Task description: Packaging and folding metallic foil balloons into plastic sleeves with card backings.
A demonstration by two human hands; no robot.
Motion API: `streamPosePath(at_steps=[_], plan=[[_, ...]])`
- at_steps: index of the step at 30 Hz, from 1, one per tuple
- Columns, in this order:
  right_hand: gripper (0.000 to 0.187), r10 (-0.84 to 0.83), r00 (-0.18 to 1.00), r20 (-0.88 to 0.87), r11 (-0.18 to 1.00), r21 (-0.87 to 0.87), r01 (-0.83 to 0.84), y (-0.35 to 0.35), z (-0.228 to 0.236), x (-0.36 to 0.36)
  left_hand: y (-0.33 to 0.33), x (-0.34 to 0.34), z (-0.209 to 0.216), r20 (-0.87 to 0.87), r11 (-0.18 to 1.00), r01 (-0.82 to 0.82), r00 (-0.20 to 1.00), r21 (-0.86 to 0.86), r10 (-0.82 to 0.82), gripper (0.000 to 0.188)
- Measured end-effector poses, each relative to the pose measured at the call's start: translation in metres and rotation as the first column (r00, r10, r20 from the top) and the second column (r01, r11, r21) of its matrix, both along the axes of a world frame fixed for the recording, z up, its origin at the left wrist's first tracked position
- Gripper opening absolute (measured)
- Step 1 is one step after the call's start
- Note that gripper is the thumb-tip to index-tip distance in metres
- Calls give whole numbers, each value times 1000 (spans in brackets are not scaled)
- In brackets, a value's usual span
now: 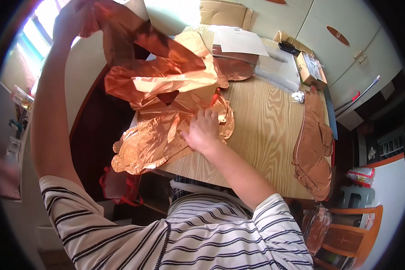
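"Starting from the near side, how did the hands sit?"

"The right hand (204, 129) rested palm down on the copper foil shape (195, 90), fingers a little bent; could not tell whether it nipped any film. The foil lay crumpled over the left part of the desk (256, 121), its lower lobes past the left edge. The left hand (83, 20), raised high at upper left, was closed on a bunched end, holding it off the desk."

"How was that step best done?"

"Judged it as spreading the foil. It called for a flat palm as anchor, light and even tension from the raised end, and smoothing outward from the middle. Film this thin seemed likely to crease or tear under a sharp tug."

"Other things around?"

"A brown foil piece (312, 148) lay along the right edge, well apart. Farther back: a white crumpled lump (297, 96), a clear plastic sheet (279, 67), a cardboard box (312, 74), then white papers (240, 40)."

"Anything in the way?"

"Mainly the sheet and papers: the foil's far side reached near them, so a wide sweep there risked dragging them. Pale cabinets (339, 20) stood beyond."
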State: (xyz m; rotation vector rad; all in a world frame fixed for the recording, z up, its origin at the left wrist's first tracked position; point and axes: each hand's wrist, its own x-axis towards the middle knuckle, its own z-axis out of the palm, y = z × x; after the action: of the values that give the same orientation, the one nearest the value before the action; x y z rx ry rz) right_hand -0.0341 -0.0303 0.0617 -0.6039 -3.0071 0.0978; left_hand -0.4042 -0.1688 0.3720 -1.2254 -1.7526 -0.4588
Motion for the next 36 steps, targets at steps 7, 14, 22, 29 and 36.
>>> streamPosePath(at_steps=[7, 14, 22, 29, 36], plan=[[56, -28, 985, -171, 986, -167, -1, 3, 6, 1, 31, 124, 42, 221, 945, 130, 954, 299, -201, 24], [78, -489, 810, -325, -412, -732, -543, 107, 17, 70, 40, 275, -114, -97, 891, 372, 908, -262, -408, 21], [40, -503, 863, -44, -134, -983, -128, 121, 2, 109, 33, 352, -282, 350, 582, 719, 694, -380, -628, 32], [7, -713, 681, -167, 32, -978, -207, 136, -38, 120, 13, 302, -309, 656, 744, 657, 615, -121, -437, 13], [6, -710, 672, -211, 62, -969, -239, 135, -21, 123, 13, 190, -362, 789, 955, 293, 597, -48, -144, 36]])
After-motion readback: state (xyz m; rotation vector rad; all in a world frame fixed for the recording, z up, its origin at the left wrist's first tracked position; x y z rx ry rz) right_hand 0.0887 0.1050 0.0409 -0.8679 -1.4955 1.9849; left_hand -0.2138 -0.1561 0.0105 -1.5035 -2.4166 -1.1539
